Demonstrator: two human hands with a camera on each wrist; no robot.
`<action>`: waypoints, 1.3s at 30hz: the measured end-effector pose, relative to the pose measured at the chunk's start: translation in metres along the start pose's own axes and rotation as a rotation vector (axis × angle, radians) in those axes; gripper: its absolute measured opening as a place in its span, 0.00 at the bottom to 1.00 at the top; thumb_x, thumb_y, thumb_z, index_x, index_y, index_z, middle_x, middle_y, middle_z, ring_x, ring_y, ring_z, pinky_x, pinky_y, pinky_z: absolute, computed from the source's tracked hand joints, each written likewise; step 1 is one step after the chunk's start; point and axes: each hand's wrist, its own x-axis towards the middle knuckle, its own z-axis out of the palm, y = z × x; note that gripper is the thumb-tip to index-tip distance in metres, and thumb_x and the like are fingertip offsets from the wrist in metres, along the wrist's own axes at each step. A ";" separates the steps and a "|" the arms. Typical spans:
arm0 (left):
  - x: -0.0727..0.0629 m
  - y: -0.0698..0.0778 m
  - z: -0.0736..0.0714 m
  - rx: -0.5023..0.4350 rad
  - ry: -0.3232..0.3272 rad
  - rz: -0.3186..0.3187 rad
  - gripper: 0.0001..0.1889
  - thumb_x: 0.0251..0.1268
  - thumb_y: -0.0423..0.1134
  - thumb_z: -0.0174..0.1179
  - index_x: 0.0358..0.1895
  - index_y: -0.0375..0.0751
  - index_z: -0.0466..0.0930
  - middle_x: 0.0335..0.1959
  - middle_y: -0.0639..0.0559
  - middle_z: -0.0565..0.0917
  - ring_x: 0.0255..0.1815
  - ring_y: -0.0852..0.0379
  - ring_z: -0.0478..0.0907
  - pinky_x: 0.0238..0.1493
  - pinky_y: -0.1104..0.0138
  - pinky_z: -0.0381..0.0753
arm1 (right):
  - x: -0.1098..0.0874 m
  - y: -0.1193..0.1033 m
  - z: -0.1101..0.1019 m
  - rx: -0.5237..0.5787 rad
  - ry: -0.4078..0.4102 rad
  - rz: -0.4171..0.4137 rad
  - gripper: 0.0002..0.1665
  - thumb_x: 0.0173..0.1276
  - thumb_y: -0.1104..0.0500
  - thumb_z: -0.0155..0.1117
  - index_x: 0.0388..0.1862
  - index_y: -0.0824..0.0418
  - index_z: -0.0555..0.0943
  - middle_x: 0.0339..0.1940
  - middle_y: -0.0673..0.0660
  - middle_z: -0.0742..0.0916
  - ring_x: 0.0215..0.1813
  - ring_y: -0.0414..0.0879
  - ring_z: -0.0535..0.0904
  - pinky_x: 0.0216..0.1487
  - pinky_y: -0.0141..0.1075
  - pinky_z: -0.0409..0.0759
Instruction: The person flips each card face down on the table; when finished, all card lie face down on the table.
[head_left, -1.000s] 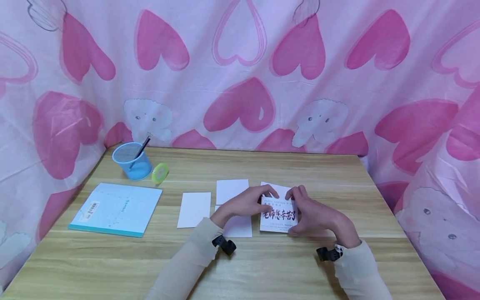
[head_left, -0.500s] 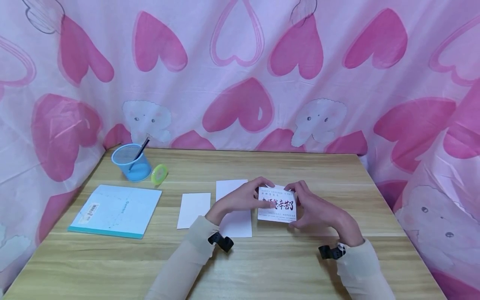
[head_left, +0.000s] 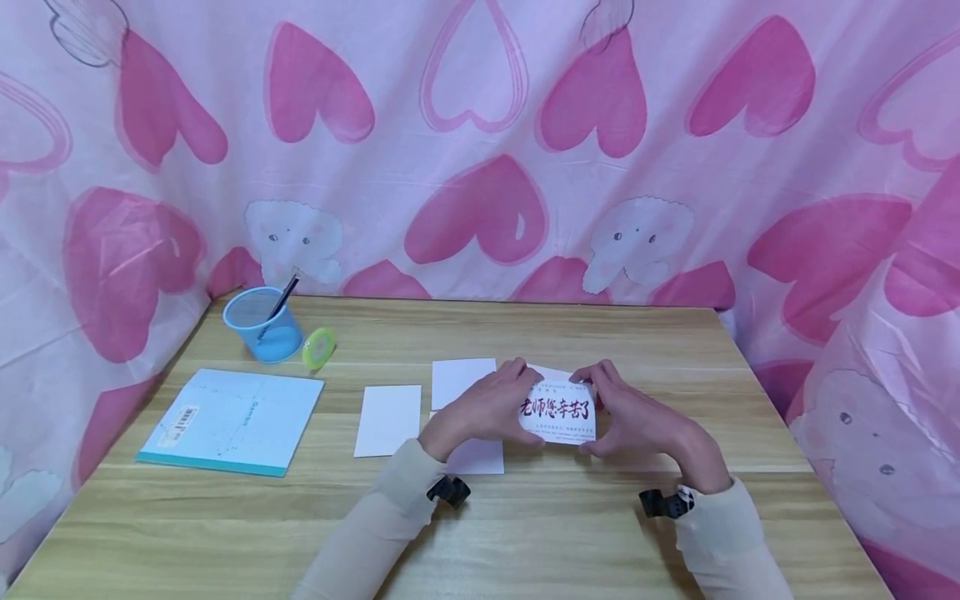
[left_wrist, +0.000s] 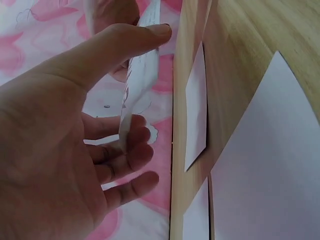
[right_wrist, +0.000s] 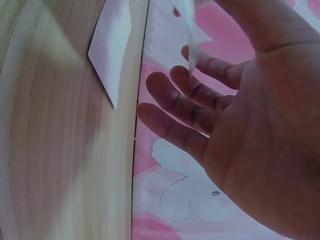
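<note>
Between my two hands is a white card (head_left: 558, 408) with dark red Chinese lettering on its face, raised off the table. My left hand (head_left: 491, 404) pinches its left side, thumb at the lower edge and fingers at the upper. On the right side my right hand (head_left: 641, 423) grips it likewise. In the left wrist view the card (left_wrist: 142, 72) appears nearly edge-on and slightly bent. Behind it on the table lies a blank white card (head_left: 553, 373), partly hidden. More blank cards rest to the left: one alone (head_left: 388, 421), and two partly under my left forearm's line (head_left: 461, 377).
At the far left stands a blue pen cup (head_left: 262, 325) with a dark pen in it. Beside it is a green tape roll (head_left: 319, 348). A light blue notebook (head_left: 232, 421) lies in front. A pink heart-patterned curtain (head_left: 480, 208) hangs around the wooden table (head_left: 540, 533).
The lettered card has risen from over the blank card behind it. My left thumb has moved from across the card's face to its lower edge. The right hand keeps its grip.
</note>
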 end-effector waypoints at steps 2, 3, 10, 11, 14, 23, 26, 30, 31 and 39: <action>-0.001 0.001 0.000 0.029 -0.009 -0.009 0.47 0.42 0.62 0.76 0.64 0.39 0.69 0.45 0.54 0.68 0.43 0.60 0.64 0.38 0.72 0.68 | 0.000 -0.001 0.000 -0.009 -0.001 -0.007 0.56 0.45 0.56 0.85 0.68 0.57 0.59 0.56 0.51 0.68 0.50 0.47 0.72 0.50 0.39 0.79; -0.001 0.001 0.000 0.037 -0.014 -0.012 0.48 0.42 0.62 0.75 0.65 0.39 0.69 0.45 0.54 0.67 0.43 0.59 0.64 0.38 0.72 0.67 | 0.000 -0.001 0.000 -0.010 -0.004 -0.007 0.56 0.45 0.56 0.84 0.68 0.58 0.60 0.56 0.52 0.68 0.50 0.47 0.72 0.50 0.40 0.79; 0.000 0.004 0.003 0.062 0.030 0.007 0.53 0.41 0.66 0.74 0.71 0.42 0.64 0.49 0.53 0.67 0.48 0.58 0.62 0.46 0.67 0.63 | 0.001 -0.003 0.001 -0.011 -0.013 -0.002 0.56 0.45 0.56 0.84 0.69 0.58 0.60 0.56 0.52 0.68 0.50 0.46 0.72 0.50 0.40 0.79; 0.001 0.005 0.004 0.065 0.044 0.016 0.53 0.41 0.67 0.73 0.71 0.43 0.65 0.50 0.53 0.68 0.49 0.58 0.62 0.48 0.66 0.62 | 0.001 -0.003 0.002 -0.004 -0.013 -0.009 0.56 0.45 0.56 0.84 0.69 0.58 0.60 0.56 0.51 0.68 0.50 0.46 0.72 0.50 0.40 0.79; 0.003 0.008 0.009 0.070 0.077 0.040 0.51 0.41 0.69 0.71 0.68 0.44 0.67 0.51 0.54 0.68 0.52 0.57 0.62 0.51 0.63 0.61 | 0.002 -0.005 0.003 0.012 -0.014 -0.049 0.56 0.45 0.57 0.84 0.68 0.58 0.60 0.55 0.51 0.68 0.49 0.46 0.72 0.50 0.42 0.80; 0.006 0.013 0.013 0.066 0.150 0.066 0.48 0.40 0.69 0.72 0.63 0.40 0.71 0.56 0.50 0.67 0.56 0.54 0.61 0.54 0.62 0.62 | 0.003 -0.010 0.002 0.005 0.001 -0.090 0.57 0.45 0.56 0.84 0.69 0.59 0.59 0.56 0.52 0.68 0.48 0.47 0.72 0.48 0.43 0.80; 0.007 0.009 0.010 -0.014 0.168 0.051 0.49 0.39 0.68 0.73 0.63 0.40 0.71 0.56 0.51 0.66 0.57 0.56 0.60 0.55 0.64 0.62 | 0.004 -0.008 0.000 0.018 0.050 -0.111 0.63 0.44 0.54 0.85 0.72 0.60 0.54 0.59 0.53 0.68 0.50 0.50 0.73 0.48 0.44 0.79; 0.005 0.004 0.000 -0.231 0.197 0.024 0.49 0.39 0.66 0.75 0.65 0.45 0.68 0.54 0.55 0.66 0.53 0.60 0.62 0.50 0.69 0.68 | 0.004 -0.006 -0.002 0.072 0.103 -0.147 0.69 0.43 0.48 0.85 0.74 0.58 0.49 0.62 0.53 0.67 0.53 0.52 0.72 0.49 0.45 0.77; 0.004 0.003 -0.002 -0.302 0.201 0.029 0.48 0.39 0.64 0.75 0.65 0.46 0.67 0.54 0.54 0.66 0.53 0.59 0.63 0.49 0.68 0.70 | 0.005 -0.006 -0.002 0.093 0.097 -0.151 0.68 0.44 0.46 0.84 0.74 0.57 0.48 0.63 0.53 0.67 0.53 0.52 0.72 0.50 0.45 0.76; 0.004 0.008 -0.012 -0.679 0.216 0.147 0.48 0.45 0.49 0.78 0.69 0.47 0.59 0.59 0.55 0.65 0.61 0.56 0.66 0.62 0.57 0.71 | 0.006 -0.011 0.002 0.184 0.031 -0.049 0.57 0.46 0.39 0.81 0.69 0.47 0.57 0.61 0.48 0.72 0.56 0.51 0.71 0.54 0.53 0.76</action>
